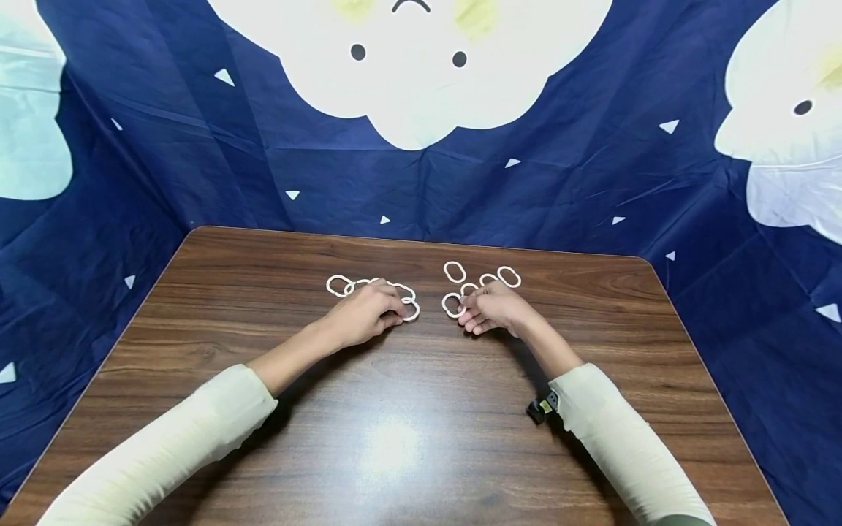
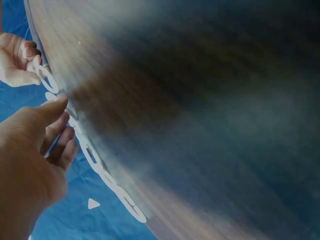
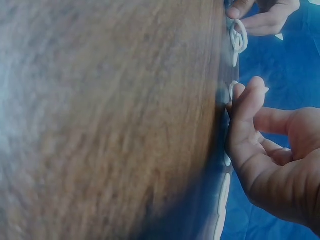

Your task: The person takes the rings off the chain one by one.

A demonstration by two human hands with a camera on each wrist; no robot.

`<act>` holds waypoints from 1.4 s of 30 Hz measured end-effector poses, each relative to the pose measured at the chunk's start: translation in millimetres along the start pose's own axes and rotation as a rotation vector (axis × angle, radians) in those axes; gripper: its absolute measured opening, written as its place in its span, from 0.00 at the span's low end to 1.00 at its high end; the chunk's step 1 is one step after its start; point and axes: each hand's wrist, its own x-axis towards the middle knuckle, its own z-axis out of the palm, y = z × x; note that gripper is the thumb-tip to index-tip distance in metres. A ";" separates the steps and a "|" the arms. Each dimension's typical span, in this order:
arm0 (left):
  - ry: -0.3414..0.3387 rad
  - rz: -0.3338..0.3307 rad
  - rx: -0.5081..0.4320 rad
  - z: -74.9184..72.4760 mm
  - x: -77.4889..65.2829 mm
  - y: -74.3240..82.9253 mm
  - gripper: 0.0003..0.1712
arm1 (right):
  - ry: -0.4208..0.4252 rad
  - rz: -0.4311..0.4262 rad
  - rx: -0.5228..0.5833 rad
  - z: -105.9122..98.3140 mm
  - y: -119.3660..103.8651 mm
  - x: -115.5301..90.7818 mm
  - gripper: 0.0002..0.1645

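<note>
My left hand pinches the end link of a chain of white, oval plastic links lying on the wooden table. Part of that chain is hidden behind the hand. To the right, my right hand holds a separate white link between thumb and fingers, a short gap away from the chain's end. In the left wrist view this link stands tilted up from the fingertips. Seen from the right wrist, links hang at the left hand's fingertips.
Beyond the right hand lie more white links: one apart, one at the far right, and two between, partly covered by the hand. The brown table ends at a blue cloth backdrop. A small black device sits at the right sleeve.
</note>
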 end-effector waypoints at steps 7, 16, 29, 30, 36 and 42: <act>0.011 0.031 -0.012 -14.7 2.7 16.7 0.02 | 0.009 0.011 0.009 -3.1 0.4 0.4 0.10; -0.020 0.024 0.006 -12.9 3.9 16.0 0.05 | 0.031 0.024 -0.011 -6.2 1.9 4.1 0.09; -0.075 0.040 0.129 13.9 5.1 -14.1 0.05 | 0.085 -0.009 -0.034 -14.3 5.2 6.9 0.11; -0.078 0.037 0.130 14.1 5.2 -14.2 0.05 | 0.088 -0.014 -0.033 -14.6 5.7 7.2 0.11; -0.091 0.025 0.134 13.1 5.6 -13.3 0.07 | 0.105 -0.039 -0.024 -15.9 7.9 8.4 0.11; -0.080 0.028 0.124 13.8 5.1 -12.7 0.08 | 0.112 -0.058 -0.030 -16.2 8.9 7.7 0.10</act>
